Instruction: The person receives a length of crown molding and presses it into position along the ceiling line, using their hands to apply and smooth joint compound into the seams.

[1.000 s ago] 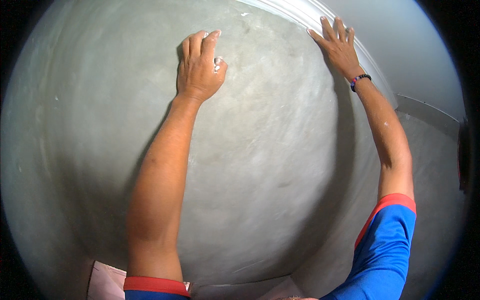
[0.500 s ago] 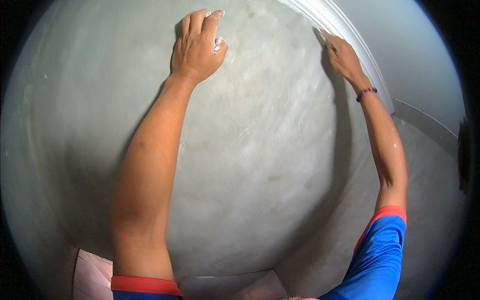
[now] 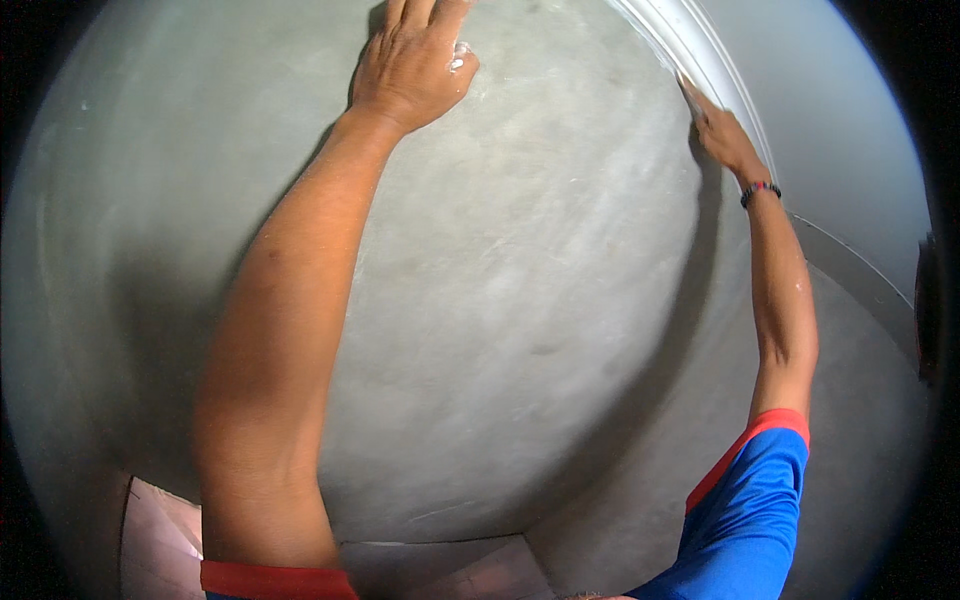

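Observation:
My left hand (image 3: 412, 70) rests on the grey plastered wall (image 3: 500, 270) near the top of the view. Its fingers are spread, their tips cut off by the upper edge, and white paste (image 3: 459, 57) sticks to the thumb side. To the right, my right hand (image 3: 727, 140) stretches its fingers out to the lower edge of the white moulding (image 3: 712, 62), where it meets the wall. Pale smears show along those fingers; the palm side is hidden. A dark beaded bracelet (image 3: 761, 192) with some red circles the right wrist.
A smooth pale ceiling (image 3: 835, 130) lies beyond the moulding on the right. Another grey wall (image 3: 860, 440) turns off at the lower right. Pinkish panels (image 3: 160, 540) show at the lower left and bottom. A dark object (image 3: 927, 310) stands at the far right rim.
The view has shifted slightly. My right hand has slid right and down along the moulding's edge. My left hand appears higher and a little further right, its fingertips now out of view.

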`<move>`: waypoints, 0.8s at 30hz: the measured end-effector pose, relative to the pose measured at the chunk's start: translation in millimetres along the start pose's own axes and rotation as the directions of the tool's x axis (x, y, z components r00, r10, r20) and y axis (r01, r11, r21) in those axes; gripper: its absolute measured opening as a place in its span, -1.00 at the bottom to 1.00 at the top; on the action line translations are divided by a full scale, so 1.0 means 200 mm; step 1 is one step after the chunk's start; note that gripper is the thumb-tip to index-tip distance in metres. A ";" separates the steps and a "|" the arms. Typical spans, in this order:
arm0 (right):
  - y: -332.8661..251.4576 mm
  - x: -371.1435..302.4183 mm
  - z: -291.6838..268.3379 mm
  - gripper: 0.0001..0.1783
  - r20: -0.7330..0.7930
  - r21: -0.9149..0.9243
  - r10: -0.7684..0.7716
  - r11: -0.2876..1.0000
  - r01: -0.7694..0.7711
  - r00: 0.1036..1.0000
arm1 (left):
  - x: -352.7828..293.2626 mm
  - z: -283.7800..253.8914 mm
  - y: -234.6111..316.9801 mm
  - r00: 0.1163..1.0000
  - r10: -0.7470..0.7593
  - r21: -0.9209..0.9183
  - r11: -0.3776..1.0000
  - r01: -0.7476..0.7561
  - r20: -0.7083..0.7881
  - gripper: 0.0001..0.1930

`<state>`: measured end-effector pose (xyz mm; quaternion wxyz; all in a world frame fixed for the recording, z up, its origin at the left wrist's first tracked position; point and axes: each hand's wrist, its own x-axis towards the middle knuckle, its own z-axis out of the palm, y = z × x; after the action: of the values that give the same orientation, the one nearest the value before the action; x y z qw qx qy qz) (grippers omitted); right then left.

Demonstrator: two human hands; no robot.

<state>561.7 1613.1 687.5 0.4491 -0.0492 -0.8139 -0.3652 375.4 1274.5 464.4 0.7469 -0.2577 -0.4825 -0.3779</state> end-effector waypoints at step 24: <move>0.55 -0.40 0.52 -0.36 0.356 0.934 0.505 -0.224 -0.279 0.786 | -0.06 0.16 -0.09 0.996 0.088 0.144 0.985 -0.091 0.027 -0.41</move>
<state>582.1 1779.7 652.1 0.4931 0.0614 -0.7128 0.4950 340.5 1291.6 466.4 0.7749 -0.2281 -0.5044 -0.3050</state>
